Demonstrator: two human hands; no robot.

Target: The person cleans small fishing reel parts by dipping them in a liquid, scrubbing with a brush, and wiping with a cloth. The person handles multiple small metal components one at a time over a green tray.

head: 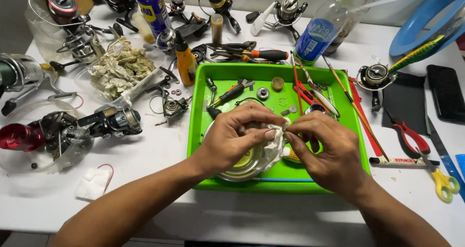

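Both hands meet over the bright green plastic tray at centre. Left hand and right hand each pinch, w/ thumb and fingertips closed, 1 crumpled white cloth scrap between them; what's wrapped inside can't be told. Under the hands: 1 round metal bowl sitting in the tray's near part. Far part of tray: 1 small black-and-orange screwdriver, a few loose small parts. Left of tray on the white table: 1 dark fishing reel, 1 red-spooled reel, 1 clear tub of dirty rags. Far side: 1 blue-and-yellow spray can, 1 clear plastic bottle w/ blue label. Right, near: 1 red-handled pliers, 1 yellow-handled scissors.
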